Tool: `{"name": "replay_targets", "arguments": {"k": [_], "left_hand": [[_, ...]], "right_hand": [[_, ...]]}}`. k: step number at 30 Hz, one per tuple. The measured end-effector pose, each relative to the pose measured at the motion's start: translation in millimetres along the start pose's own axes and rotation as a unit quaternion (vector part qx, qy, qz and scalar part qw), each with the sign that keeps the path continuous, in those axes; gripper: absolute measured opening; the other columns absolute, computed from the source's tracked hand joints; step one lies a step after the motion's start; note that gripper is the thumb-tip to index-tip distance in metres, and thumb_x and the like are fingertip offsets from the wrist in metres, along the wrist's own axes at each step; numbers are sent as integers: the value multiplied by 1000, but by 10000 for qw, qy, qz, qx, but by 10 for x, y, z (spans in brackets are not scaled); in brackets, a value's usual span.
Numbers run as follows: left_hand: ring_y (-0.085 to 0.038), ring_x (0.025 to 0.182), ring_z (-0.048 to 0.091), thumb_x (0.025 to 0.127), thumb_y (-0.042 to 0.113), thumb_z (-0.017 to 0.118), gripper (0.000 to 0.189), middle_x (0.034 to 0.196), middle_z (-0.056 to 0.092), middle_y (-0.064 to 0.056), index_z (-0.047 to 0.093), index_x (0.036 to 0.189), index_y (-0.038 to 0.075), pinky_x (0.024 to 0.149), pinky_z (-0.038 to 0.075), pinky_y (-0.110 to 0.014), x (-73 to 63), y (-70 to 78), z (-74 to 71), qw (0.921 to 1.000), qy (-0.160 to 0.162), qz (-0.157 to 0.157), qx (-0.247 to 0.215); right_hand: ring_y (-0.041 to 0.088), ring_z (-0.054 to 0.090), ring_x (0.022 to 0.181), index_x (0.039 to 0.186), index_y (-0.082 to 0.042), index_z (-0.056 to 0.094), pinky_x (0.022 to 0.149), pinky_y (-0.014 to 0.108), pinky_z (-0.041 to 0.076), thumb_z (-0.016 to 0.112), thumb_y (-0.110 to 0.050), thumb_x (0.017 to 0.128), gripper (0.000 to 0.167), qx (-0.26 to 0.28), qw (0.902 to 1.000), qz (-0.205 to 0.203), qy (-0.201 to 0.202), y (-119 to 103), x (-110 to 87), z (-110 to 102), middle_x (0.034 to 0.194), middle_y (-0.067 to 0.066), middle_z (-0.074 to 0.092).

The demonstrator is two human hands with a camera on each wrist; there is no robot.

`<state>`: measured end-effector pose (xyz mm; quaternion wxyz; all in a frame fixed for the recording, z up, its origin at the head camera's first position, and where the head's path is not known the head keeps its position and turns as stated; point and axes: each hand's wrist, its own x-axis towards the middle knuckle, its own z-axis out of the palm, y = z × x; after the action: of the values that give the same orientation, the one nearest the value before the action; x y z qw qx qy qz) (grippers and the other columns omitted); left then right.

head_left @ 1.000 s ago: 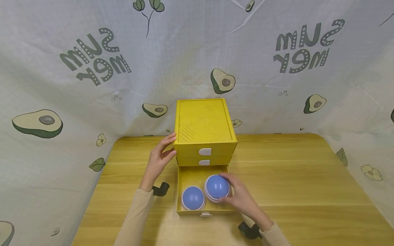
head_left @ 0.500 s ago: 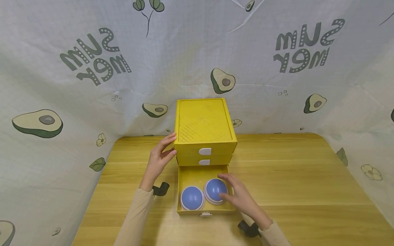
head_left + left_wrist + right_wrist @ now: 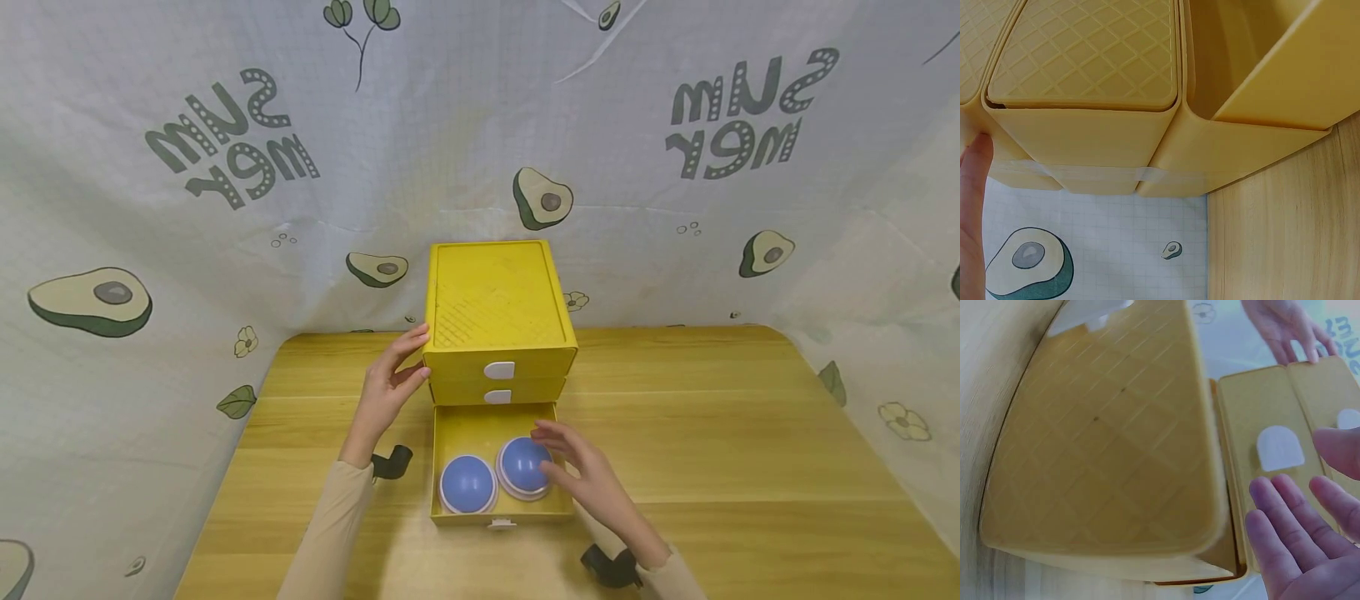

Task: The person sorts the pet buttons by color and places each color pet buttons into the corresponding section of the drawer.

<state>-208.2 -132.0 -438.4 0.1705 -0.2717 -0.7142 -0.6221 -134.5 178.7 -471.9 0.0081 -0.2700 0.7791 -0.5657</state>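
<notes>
A yellow cabinet of stacked drawers (image 3: 498,292) stands on the table, its lowest drawer (image 3: 463,427) pulled out towards me. Inside that drawer sit two round things with blue domed tops and pale rims, a left one (image 3: 468,483) and a right one (image 3: 523,464). My right hand (image 3: 592,479) hovers at the drawer's right side, fingers spread and holding nothing, beside the right dome. In the right wrist view its fingers (image 3: 1297,531) are loosely extended. My left hand (image 3: 381,400) touches the cabinet's left side with its fingertips; one finger (image 3: 974,194) appears in the left wrist view.
White tab handles (image 3: 499,370) mark the two upper drawers, which are pushed in. A printed avocado cloth (image 3: 480,125) hangs behind the wooden table (image 3: 697,433). Clear tape (image 3: 1097,172) runs across the cabinet's side.
My right hand has let go of the right dome and drawn slightly away to the right. That dome now sits lower, in the drawer. My left hand stays put.
</notes>
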Motion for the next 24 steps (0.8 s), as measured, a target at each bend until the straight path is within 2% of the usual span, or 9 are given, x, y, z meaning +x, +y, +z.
{"name": "replay_targets", "arguments": {"k": [5, 9, 12, 15, 19, 24], "left_hand": [[-22, 129, 45, 85, -15, 61, 45, 144, 44, -15, 53, 128, -2, 91, 50, -44, -4, -8, 0, 10000, 10, 27, 17], [-22, 129, 45, 85, -16, 60, 46, 144, 44, -15, 52, 128, -2, 91, 50, -40, -4, -11, 0, 10000, 6, 35, -19], [-22, 129, 45, 85, -15, 61, 46, 144, 44, -14, 53, 128, -1, 92, 50, -37, -4, -11, 1, 10000, 6, 37, -22], [-22, 129, 46, 85, -15, 61, 46, 144, 44, -14, 53, 128, -1, 92, 50, -36, -4, -8, 4, 10000, 6, 43, -21], [-22, 129, 46, 85, -16, 61, 47, 144, 44, -14, 53, 129, -1, 92, 50, -36, -6, -9, 6, 10000, -8, 58, -28], [-22, 129, 46, 85, -16, 61, 47, 144, 44, -14, 53, 129, -1, 92, 50, -36, -4, -12, 5, 10000, -14, 82, -33]], "right_hand": [[27, 56, 114, 137, 3, 43, 99, 26, 44, 57, 10, 90, 50, 347, 9994, 18, -41, -61, -23, -21, 125, 18, 58], [22, 56, 115, 138, 4, 42, 99, 28, 45, 55, 11, 91, 49, 519, 9985, -118, -92, -106, -47, -39, 125, 21, 57], [22, 56, 116, 138, 6, 41, 98, 28, 45, 53, 11, 92, 48, 697, 9970, -284, -157, -139, -67, -55, 126, 23, 56], [23, 55, 117, 138, 7, 40, 98, 29, 45, 52, 12, 92, 48, 880, 9949, -411, -277, -159, -92, -69, 129, 18, 56], [24, 55, 118, 139, 6, 39, 98, 32, 46, 49, 14, 92, 49, 1127, 9915, -356, -539, -172, -145, -76, 131, 12, 56], [27, 54, 119, 140, 8, 36, 99, 33, 46, 47, 15, 92, 50, 1634, 9824, -192, -885, -184, -225, -61, 130, 27, 51]]}}
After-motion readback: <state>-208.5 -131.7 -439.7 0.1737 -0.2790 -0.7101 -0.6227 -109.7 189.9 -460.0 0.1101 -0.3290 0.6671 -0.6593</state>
